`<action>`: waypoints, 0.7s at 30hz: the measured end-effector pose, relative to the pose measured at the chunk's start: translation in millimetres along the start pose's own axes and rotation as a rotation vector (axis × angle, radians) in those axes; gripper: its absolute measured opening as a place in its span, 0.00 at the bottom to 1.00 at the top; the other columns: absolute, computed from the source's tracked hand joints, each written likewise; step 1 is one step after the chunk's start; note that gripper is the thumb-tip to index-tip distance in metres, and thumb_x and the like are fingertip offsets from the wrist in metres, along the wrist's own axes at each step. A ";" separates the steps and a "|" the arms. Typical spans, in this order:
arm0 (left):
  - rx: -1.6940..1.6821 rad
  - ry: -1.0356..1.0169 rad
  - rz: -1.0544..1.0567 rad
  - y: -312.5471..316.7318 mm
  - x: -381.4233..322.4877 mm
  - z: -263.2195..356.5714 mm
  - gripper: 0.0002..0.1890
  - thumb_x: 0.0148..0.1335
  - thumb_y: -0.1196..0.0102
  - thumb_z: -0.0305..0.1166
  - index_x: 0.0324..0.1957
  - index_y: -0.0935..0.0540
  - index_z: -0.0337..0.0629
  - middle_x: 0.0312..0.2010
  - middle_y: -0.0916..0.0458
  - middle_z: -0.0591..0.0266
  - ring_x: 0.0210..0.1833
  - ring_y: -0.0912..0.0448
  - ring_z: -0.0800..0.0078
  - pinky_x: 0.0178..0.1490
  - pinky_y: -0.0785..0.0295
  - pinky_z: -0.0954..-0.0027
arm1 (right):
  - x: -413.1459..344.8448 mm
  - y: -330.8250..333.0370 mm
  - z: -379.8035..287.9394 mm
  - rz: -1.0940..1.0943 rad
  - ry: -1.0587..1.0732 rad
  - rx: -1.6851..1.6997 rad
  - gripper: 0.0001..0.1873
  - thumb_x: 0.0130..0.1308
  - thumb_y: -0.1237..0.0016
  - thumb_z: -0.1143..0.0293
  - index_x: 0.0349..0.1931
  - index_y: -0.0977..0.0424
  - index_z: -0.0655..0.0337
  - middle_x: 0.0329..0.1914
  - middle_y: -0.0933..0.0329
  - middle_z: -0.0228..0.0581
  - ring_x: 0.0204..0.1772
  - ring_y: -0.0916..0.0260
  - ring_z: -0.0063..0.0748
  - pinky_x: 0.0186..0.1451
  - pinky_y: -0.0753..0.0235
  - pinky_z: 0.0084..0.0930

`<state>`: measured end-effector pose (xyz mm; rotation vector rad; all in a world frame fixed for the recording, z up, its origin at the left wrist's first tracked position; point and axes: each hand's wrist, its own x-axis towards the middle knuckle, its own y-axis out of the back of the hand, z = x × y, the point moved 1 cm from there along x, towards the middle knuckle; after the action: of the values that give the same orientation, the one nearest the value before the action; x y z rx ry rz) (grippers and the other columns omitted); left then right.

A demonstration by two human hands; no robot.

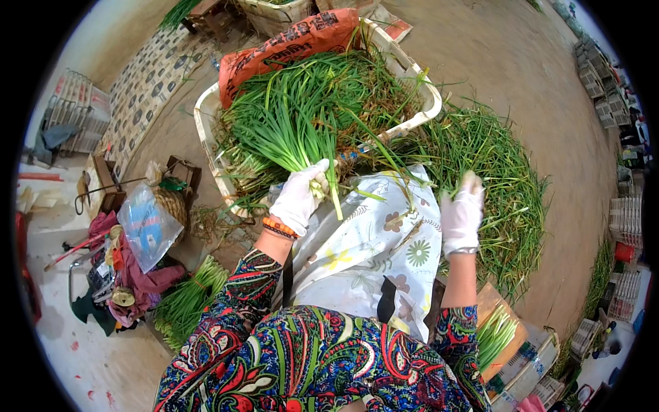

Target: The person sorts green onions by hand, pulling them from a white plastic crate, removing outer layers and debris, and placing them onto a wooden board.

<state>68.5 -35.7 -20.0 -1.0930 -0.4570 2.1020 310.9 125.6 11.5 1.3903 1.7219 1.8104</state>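
My left hand (301, 194), in a white glove, grips a bunch of scallions (288, 136) near the white stem ends. Its green leaves fan out over a white plastic crate (207, 136) filled with more scallions (329, 77). One stalk (335, 198) sticks out towards my lap. My right hand (463, 213), also gloved and blurred by motion, is beside a large heap of loose leaves and trimmings (494, 170) on the floor. Its thumb is apart from the fingers, and I see nothing held in it. A floral-print apron (370, 247) covers my lap between the hands.
An orange woven sack (288, 44) drapes over the crate's far rim. Bundled scallions (190, 298) lie at my left, near piled cloths and bags (128, 268). Close by my right elbow, more scallions (497, 335) rest on a wooden board (491, 296). Stacked crates (625, 221) line the far right.
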 end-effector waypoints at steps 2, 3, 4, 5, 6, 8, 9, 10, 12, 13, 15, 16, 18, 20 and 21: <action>0.007 0.007 0.007 1.7 0.3 -7.7 0.10 0.61 0.53 0.30 0.39 0.25 0.32 0.15 0.30 0.72 0.15 0.33 0.82 0.25 0.30 0.78 | -7.2 -4.8 -44.6 -0.605 -0.239 0.517 0.22 0.60 0.58 0.61 0.50 0.37 0.65 0.39 0.28 0.55 0.45 0.32 0.54 0.51 0.34 0.37; 0.006 0.007 0.027 -0.8 -0.8 -10.0 0.10 0.60 0.52 0.30 0.38 0.24 0.32 0.14 0.31 0.73 0.15 0.34 0.82 0.25 0.31 0.78 | -15.7 -3.8 -70.4 -0.813 -0.243 0.628 0.20 0.61 0.59 0.59 0.47 0.34 0.66 0.33 0.27 0.49 0.40 0.31 0.47 0.45 0.32 0.33; 0.004 0.024 0.023 -3.6 -1.3 -12.7 0.10 0.60 0.52 0.30 0.38 0.23 0.33 0.14 0.31 0.74 0.15 0.34 0.83 0.24 0.33 0.80 | -24.9 -2.4 -95.3 -1.024 -0.263 0.721 0.20 0.63 0.59 0.58 0.43 0.31 0.68 0.26 0.26 0.43 0.34 0.29 0.39 0.38 0.30 0.30; 0.002 0.037 0.019 -5.5 -3.0 -14.9 0.10 0.60 0.51 0.30 0.38 0.23 0.33 0.13 0.31 0.74 0.15 0.34 0.83 0.24 0.34 0.81 | -27.7 0.0 -114.4 -1.093 -0.220 0.951 0.21 0.64 0.63 0.54 0.43 0.30 0.65 0.25 0.26 0.38 0.30 0.30 0.30 0.32 0.31 0.25; 0.002 0.078 0.008 -4.6 -4.3 -16.1 0.13 0.60 0.51 0.31 0.43 0.26 0.31 0.16 0.30 0.72 0.16 0.33 0.85 0.23 0.33 0.83 | -33.6 -2.4 -128.2 -1.213 -0.478 1.288 0.20 0.64 0.63 0.53 0.39 0.29 0.64 0.21 0.27 0.34 0.26 0.30 0.21 0.29 0.32 0.18; -0.184 0.118 -0.034 5.3 -8.1 -8.7 0.16 0.61 0.53 0.32 0.47 0.29 0.30 0.20 0.28 0.70 0.17 0.32 0.86 0.22 0.32 0.85 | -19.2 4.2 -117.7 -1.153 -0.521 1.364 0.19 0.64 0.61 0.54 0.35 0.29 0.64 0.17 0.29 0.31 0.21 0.31 0.18 0.25 0.34 0.15; -0.278 0.145 -0.057 11.9 -11.7 -4.8 0.17 0.62 0.53 0.33 0.48 0.30 0.30 0.22 0.26 0.68 0.17 0.31 0.87 0.21 0.32 0.85 | -8.9 9.0 -111.5 -1.120 -0.551 1.399 0.19 0.64 0.61 0.55 0.33 0.29 0.64 0.15 0.29 0.29 0.19 0.32 0.17 0.23 0.35 0.13; -0.199 0.088 -0.014 15.8 -20.8 5.0 0.21 0.63 0.55 0.35 0.53 0.35 0.29 0.33 0.23 0.61 0.19 0.30 0.86 0.22 0.30 0.86 | 0.2 4.6 -104.1 -0.950 -0.616 1.226 0.18 0.63 0.59 0.56 0.28 0.29 0.65 0.14 0.29 0.30 0.15 0.33 0.19 0.19 0.35 0.15; -0.166 0.139 -0.052 33.4 -31.2 1.1 0.16 0.63 0.56 0.33 0.47 0.31 0.30 0.44 0.24 0.53 0.26 0.25 0.81 0.25 0.28 0.85 | 5.0 0.8 -104.2 -1.028 -0.516 0.952 0.21 0.62 0.59 0.54 0.27 0.29 0.66 0.14 0.29 0.36 0.17 0.30 0.25 0.22 0.32 0.21; -0.113 0.159 -0.022 30.0 -40.9 0.9 0.15 0.63 0.56 0.33 0.45 0.30 0.30 0.46 0.25 0.52 0.30 0.23 0.79 0.27 0.26 0.84 | 7.7 1.8 -104.4 -1.059 -0.464 0.814 0.22 0.62 0.59 0.53 0.26 0.29 0.67 0.13 0.28 0.40 0.18 0.28 0.27 0.24 0.30 0.24; -0.060 0.164 -0.055 19.5 -52.2 -10.8 0.11 0.61 0.55 0.29 0.43 0.28 0.34 0.43 0.24 0.55 0.40 0.24 0.74 0.41 0.26 0.76 | -21.4 -30.6 -108.9 -0.918 -0.154 0.633 0.21 0.61 0.59 0.53 0.29 0.29 0.67 0.17 0.27 0.49 0.22 0.27 0.42 0.27 0.29 0.32; -0.047 0.133 -0.050 18.7 -55.4 -17.9 0.11 0.61 0.55 0.29 0.44 0.27 0.34 0.41 0.23 0.57 0.40 0.24 0.73 0.43 0.27 0.75 | -27.8 -31.9 -120.6 -0.852 -0.024 0.572 0.20 0.61 0.58 0.55 0.30 0.30 0.67 0.17 0.27 0.47 0.21 0.27 0.41 0.26 0.29 0.30; -0.018 0.076 -0.046 16.9 -56.1 -28.2 0.12 0.60 0.54 0.27 0.44 0.27 0.34 0.37 0.23 0.60 0.39 0.24 0.72 0.46 0.29 0.73 | -33.7 -19.4 -145.1 -0.871 -0.028 0.659 0.18 0.61 0.58 0.57 0.33 0.30 0.67 0.20 0.28 0.51 0.24 0.29 0.50 0.29 0.30 0.35; -0.053 0.110 -0.102 12.9 -59.4 -26.6 0.14 0.61 0.55 0.29 0.47 0.27 0.34 0.37 0.23 0.59 0.39 0.24 0.72 0.46 0.30 0.72 | -54.5 -30.0 -149.3 -0.830 0.235 0.536 0.17 0.60 0.58 0.59 0.35 0.30 0.66 0.22 0.28 0.52 0.27 0.28 0.49 0.29 0.30 0.36; -0.077 0.121 -0.125 9.7 -59.5 -24.8 0.14 0.62 0.56 0.30 0.47 0.27 0.34 0.37 0.23 0.59 0.38 0.24 0.73 0.44 0.29 0.73 | -58.7 -32.9 -149.7 -0.797 0.358 0.468 0.16 0.60 0.58 0.59 0.36 0.31 0.66 0.23 0.28 0.53 0.28 0.28 0.49 0.29 0.30 0.37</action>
<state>107.6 -86.0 -6.5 -1.1976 -0.5376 1.9114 211.6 -1.9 -17.0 0.3422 2.5051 1.2811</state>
